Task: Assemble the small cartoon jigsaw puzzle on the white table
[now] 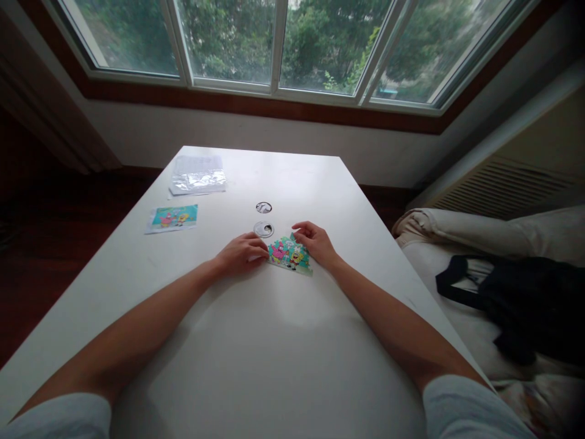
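A partly assembled jigsaw puzzle (289, 254) lies flat on the white table (274, 341), showing a pink and a yellow cartoon figure on green. Its upper edge is uneven; its lower edge runs straight. My left hand (242, 253) grips the puzzle's left edge, fingers together and curled. Over the upper right side, my right hand (316, 242) pinches a small green puzzle piece (293, 236) at the top of the puzzle. The right palm and lower fingers cover part of the puzzle's right side.
Two round black-and-white discs (264, 228) sit just beyond the puzzle. To the left lies a picture card (174, 217) with the same cartoon figures, and behind it a clear plastic bag (198, 175) over papers. Dark clothing (530, 305) rests on a pale seat at the right.
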`<action>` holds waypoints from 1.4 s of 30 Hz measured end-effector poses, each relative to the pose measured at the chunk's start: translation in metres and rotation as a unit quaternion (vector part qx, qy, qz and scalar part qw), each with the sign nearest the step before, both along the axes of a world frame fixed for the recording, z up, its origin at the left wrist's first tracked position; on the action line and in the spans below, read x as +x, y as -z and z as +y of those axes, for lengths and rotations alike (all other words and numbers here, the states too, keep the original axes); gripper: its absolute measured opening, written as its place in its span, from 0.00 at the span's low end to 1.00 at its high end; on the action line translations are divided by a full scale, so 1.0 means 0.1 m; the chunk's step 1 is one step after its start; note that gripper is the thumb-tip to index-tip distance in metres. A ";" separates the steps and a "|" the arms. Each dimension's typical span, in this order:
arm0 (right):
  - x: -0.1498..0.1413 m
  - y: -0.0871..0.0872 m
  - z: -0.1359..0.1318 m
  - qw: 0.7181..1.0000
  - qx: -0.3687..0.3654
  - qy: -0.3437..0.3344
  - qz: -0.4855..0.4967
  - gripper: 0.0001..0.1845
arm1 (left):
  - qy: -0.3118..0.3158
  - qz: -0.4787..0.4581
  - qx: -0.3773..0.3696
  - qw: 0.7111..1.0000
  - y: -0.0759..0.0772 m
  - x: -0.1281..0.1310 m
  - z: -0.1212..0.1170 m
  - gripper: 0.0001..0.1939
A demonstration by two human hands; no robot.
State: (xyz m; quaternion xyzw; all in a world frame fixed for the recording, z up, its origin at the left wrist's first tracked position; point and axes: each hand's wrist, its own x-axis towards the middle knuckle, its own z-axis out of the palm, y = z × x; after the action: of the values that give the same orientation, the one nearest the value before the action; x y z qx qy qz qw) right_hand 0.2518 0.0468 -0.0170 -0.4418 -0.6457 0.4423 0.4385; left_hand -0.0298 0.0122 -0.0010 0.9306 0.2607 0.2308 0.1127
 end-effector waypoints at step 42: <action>0.08 -0.18 -0.06 0.988 0.046 -0.017 -0.149 0.09 | -0.214 -0.010 -0.044 0.976 0.04 0.25 -0.18 0.09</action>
State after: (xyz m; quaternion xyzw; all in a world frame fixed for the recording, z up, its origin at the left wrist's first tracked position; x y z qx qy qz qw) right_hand 0.2599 0.0404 0.0007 -0.4711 -0.7310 0.3484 0.3498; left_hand -0.0048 -0.0054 -0.0055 0.8450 0.4626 0.2473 0.1044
